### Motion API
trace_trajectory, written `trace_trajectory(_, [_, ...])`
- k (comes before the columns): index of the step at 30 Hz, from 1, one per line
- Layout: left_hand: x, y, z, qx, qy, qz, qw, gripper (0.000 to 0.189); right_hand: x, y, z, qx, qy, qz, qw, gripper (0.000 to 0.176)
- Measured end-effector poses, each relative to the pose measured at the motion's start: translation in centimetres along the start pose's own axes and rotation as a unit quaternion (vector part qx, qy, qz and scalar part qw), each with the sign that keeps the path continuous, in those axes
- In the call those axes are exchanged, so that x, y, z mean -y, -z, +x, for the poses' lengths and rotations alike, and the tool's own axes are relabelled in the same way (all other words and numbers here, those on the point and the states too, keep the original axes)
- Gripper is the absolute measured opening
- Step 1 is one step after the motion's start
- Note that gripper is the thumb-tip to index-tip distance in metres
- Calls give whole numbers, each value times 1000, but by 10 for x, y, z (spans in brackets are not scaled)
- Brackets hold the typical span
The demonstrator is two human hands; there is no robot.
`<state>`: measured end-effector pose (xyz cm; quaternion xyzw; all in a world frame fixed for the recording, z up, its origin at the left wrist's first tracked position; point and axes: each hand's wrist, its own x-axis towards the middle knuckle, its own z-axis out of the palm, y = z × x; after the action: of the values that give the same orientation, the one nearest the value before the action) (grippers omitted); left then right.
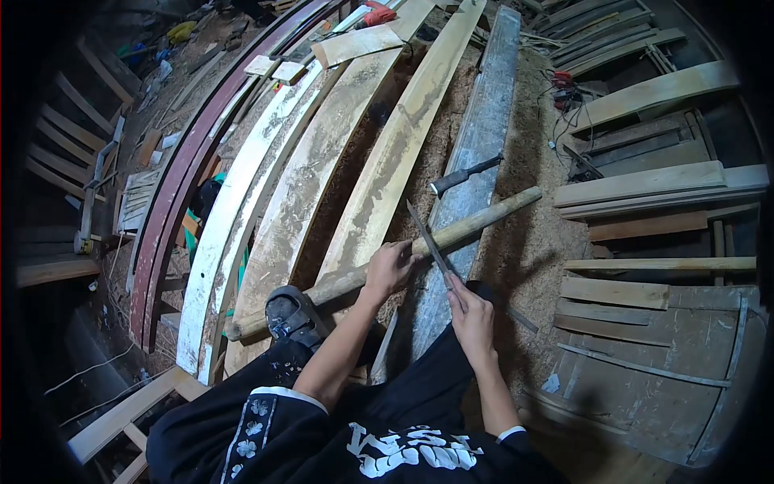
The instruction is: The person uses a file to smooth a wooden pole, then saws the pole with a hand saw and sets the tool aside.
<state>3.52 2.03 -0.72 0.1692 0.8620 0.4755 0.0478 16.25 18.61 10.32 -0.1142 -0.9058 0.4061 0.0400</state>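
Note:
A round wooden pole [500,211] lies slantwise across the planks, over the grey weathered plank [488,113]. My left hand [393,270] is closed on its upper side, fingers curled near the crossing blade. In my right hand [470,313] is a long narrow bladed tool [427,235], its blade pointing away and lying across the pole; its exact kind I cannot tell. My shoe [292,315] rests by the pole's near left end. Just beyond the pole, a tool with a dark handle [466,173] lies on the grey plank.
Long curved boards stand to the left, including a white-painted board [242,194] and a dark red beam [173,198]. A red power tool [377,14] lies at the back. Sawdust [528,161] covers the floor, and stacked planks [645,185] line the right side.

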Motion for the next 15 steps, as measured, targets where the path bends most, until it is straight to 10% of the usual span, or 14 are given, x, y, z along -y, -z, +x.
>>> trace_trajectory(11, [-4,3,2,40,26,27,998,48,-10,-3,21,6,-39,-22,999,36])
trace_trajectory(15, [5,-2,-2,-9,-93,73,993,52,-26,-27,5,-51,5,46,998,36])
